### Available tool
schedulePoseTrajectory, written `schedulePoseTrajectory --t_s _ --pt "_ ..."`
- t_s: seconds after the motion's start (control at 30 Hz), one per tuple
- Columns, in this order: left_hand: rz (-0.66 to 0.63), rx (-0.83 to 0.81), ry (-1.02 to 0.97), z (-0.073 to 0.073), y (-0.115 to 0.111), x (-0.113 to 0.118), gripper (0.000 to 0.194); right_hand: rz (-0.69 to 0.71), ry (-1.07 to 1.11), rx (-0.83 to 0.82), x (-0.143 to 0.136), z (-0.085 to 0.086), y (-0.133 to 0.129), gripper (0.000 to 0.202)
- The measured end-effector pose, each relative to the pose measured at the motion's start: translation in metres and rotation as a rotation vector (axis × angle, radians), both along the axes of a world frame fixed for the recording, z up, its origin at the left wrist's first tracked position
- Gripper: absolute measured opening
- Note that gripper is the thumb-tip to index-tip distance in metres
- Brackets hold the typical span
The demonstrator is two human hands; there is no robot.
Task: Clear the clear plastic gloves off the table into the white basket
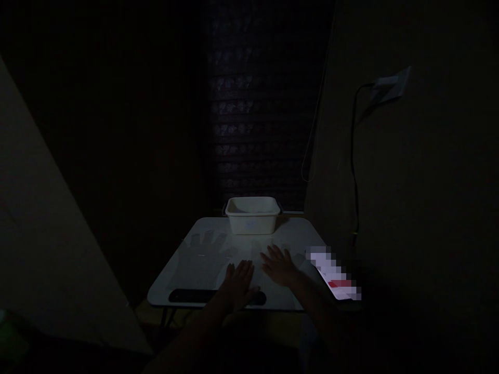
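Tub (253,224): upright at the far side of the table (286,296); landmark.
Left hand (238,283): nearer the wearer than the tub; palm down, fingers extended, empty; crosses above the dark strip (191,296). Table contact: cannot tell.
Right hand (278,266): in front of the tub, toward its right; fingers spread, empty.
Translucent glove (198,262): flat, left-front of the tub.
Lit screen (335,275): right-front of the tub, partly pixelated.

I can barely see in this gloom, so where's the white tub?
In the head view, the tub sits at the table's far edge, centre, beyond both hands.
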State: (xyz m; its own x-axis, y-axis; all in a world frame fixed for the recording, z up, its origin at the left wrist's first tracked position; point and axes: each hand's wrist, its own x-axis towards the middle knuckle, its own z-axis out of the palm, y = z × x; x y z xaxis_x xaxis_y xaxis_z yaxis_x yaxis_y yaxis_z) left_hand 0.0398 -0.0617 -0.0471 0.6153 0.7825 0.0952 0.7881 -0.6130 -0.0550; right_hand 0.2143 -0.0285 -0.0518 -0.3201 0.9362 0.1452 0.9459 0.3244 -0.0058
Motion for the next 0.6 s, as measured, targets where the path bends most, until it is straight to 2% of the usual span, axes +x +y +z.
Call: schedulePoseTrajectory --t_s 0.27,0.47,0.6 --pt "-0.089 -0.113 0.018 0.008 -0.007 -0.011 0.064 -0.018 -0.028 0.080 0.000 -0.002 0.002 0.048" --pt "-0.129 -0.134 -0.001 0.015 -0.016 -0.017 0.068 -0.028 -0.028 0.140 0.001 -0.002 0.005 0.046" --pt "-0.192 -0.160 -0.006 0.016 -0.021 -0.020 0.079 -0.038 -0.038 0.141 0.002 -0.005 0.008 0.045"
